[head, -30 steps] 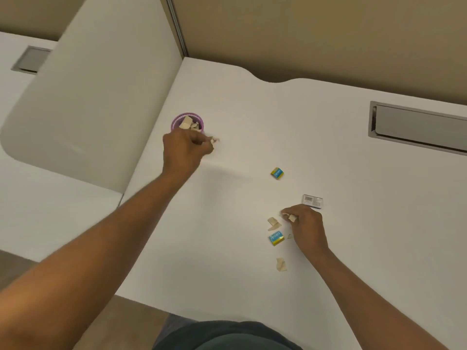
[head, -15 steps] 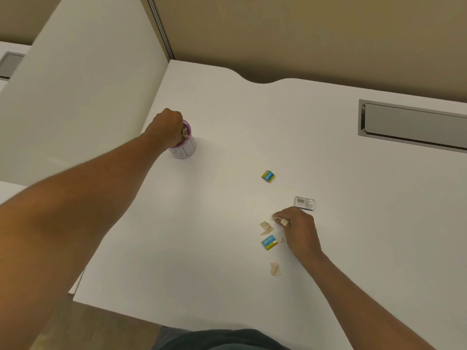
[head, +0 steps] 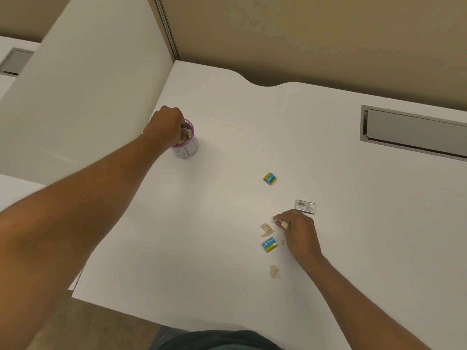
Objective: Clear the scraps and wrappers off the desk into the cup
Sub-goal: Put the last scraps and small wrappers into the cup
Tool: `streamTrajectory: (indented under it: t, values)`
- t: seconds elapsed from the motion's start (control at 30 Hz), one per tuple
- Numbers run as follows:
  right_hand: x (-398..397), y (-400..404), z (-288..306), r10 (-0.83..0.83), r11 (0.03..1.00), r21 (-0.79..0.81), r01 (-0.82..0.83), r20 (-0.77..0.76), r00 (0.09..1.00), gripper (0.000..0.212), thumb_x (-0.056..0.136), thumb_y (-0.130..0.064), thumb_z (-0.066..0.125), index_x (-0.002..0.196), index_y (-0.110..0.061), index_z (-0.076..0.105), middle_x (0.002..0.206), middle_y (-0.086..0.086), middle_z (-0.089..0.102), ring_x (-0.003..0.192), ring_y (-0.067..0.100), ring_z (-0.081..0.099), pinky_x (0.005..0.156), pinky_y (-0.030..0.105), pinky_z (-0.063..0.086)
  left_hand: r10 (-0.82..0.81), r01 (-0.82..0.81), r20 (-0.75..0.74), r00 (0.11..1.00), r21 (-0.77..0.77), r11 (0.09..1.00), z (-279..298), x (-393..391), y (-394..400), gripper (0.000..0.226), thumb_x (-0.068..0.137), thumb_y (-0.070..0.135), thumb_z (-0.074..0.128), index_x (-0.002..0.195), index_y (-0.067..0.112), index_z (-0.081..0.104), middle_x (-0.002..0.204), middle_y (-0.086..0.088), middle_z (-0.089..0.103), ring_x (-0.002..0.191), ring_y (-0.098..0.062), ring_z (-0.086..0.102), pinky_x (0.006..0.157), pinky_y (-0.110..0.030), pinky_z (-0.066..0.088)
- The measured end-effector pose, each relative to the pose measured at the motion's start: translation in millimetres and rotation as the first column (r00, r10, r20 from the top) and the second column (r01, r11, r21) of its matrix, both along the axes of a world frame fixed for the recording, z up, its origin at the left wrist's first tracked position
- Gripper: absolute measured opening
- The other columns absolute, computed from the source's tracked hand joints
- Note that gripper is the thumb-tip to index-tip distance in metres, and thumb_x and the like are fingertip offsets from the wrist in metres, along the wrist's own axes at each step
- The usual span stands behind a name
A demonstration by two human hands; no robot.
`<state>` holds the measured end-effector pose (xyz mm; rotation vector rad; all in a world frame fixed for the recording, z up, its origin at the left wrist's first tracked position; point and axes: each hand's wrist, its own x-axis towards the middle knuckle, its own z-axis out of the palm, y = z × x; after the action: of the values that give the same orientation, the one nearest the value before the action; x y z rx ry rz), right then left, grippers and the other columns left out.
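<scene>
Two scraps (head: 266,229) just left of R hand (head: 299,231)

Left hand (head: 165,127) curled, arm extended forward; right hand (head: 298,229) fingers pinched, palm down.

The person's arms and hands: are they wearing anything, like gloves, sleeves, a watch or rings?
Nothing shows on them. The left hand and the right hand are bare, with no gloves, and both forearms are uncovered up to the edge of the picture, so no sleeves appear. No watch, bracelet or ring can be seen from this angle. Only a strip of dark clothing shows at the bottom edge.
</scene>
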<state>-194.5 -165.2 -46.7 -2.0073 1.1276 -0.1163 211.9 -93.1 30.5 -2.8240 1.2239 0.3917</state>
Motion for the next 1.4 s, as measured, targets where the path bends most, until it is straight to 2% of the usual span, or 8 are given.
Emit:
streamTrajectory:
  t: [0.23,0.4,0.5,0.6,0.73,0.83,1.13,1.4]
  values:
    - [3.5,-0.5,3.8,-0.102,0.994,0.046,0.103,-0.009,0.995,0.026,0.088,0.009,0.063,0.098,-0.008,0.08,0.099,0.003,0.077,0.097,0.018,0.07,0.08,0.005,0.046,0.105,-0.096,0.007,0.994,-0.355,0.93,20.1,-17.2,28.1,0.015,0.089,0.0,0.057,0.079,0.003,0.067,0.08,-0.024,0.068,0.072,-0.043,0.053,0.063,-0.039,0.045]
    - [37.3,-1.2,23.4,-0.172,0.973,0.156,0.168,0.011,0.985,0.014,0.09,-0.008,0.072,0.097,-0.016,0.082,0.094,-0.009,0.077,0.098,0.012,0.071,0.073,0.006,0.044,0.154,-0.244,-0.193,0.969,-0.657,0.714,-5.9,-84.5,66.8,0.026,0.094,0.008,0.063,0.11,0.017,0.081,0.109,-0.002,0.081,0.092,-0.021,0.075,0.089,-0.032,0.058]
    - [80.7,0.6,50.8,-0.099,0.987,0.133,0.086,0.091,0.991,0.011,0.088,-0.012,0.076,0.094,-0.019,0.082,0.088,-0.009,0.077,0.088,0.009,0.072,0.078,0.014,0.049,0.01,-0.124,-0.195,0.981,-0.58,0.805,-54.2,-134.3,102.4,0.023,0.095,0.016,0.072,0.117,0.016,0.079,0.123,-0.004,0.078,0.115,-0.027,0.073,0.105,-0.038,0.054]
    - [136.9,0.2,80.1,0.012,0.994,0.106,-0.032,0.187,0.982,0.017,0.091,-0.007,0.07,0.094,-0.02,0.081,0.09,-0.005,0.077,0.079,0.007,0.071,0.073,0.02,0.053,-0.067,0.03,-0.245,0.967,-0.152,0.988,-102.9,-166.9,138.3,0.074,0.099,0.067,0.049,0.162,0.032,0.034,0.176,-0.001,0.017,0.164,-0.028,0.013,0.13,-0.06,0.014]
    - [224.6,-1.8,106.1,0.299,0.944,-0.193,-0.267,0.16,0.941,0.027,0.092,0.002,0.061,0.105,-0.012,0.08,0.101,0.005,0.075,0.092,0.018,0.069,0.08,0.03,0.058,-0.129,0.135,-0.223,0.966,0.009,0.991,-137.7,-184.0,157.0,0.121,0.073,0.105,0.019,0.165,0.035,-0.016,0.172,-0.002,-0.032,0.157,-0.037,-0.032,0.118,-0.076,-0.015]
    - [285.9,-1.1,108.9,0.475,0.824,-0.332,-0.459,-0.036,0.879,0.027,0.094,-0.002,0.06,0.114,-0.011,0.076,0.11,0.009,0.072,0.099,0.023,0.067,0.083,0.03,0.054,-0.164,0.172,-0.248,0.955,0.011,0.985,-143.0,-179.5,157.5,0.134,0.063,0.111,0.02,0.164,0.032,-0.018,0.169,-0.006,-0.037,0.153,-0.041,-0.038,0.113,-0.077,-0.025]
    - [364.7,10.5,77.2,0.651,0.473,-0.234,-0.849,-0.557,0.516,0.011,0.086,-0.006,0.064,0.095,-0.01,0.07,0.084,0.006,0.061,0.095,0.03,0.069,0.069,0.03,0.041,-0.173,0.185,-0.256,0.951,0.022,0.983,-147.9,-177.3,156.0,0.142,0.056,0.113,0.022,0.16,0.03,-0.029,0.165,-0.008,-0.045,0.149,-0.044,-0.044,0.109,-0.079,-0.028]
    - [365.8,2.4,93.2,0.673,0.404,-0.319,-0.857,-0.53,0.515,0.022,0.086,-0.011,0.068,0.108,-0.008,0.071,0.106,0.017,0.069,0.093,0.038,0.069,0.068,0.032,0.043,-0.166,0.184,-0.276,0.947,0.039,0.982,-141.5,-174.8,155.6,0.14,0.059,0.111,0.025,0.162,0.03,-0.026,0.166,-0.008,-0.043,0.15,-0.044,-0.041,0.108,-0.077,-0.029]
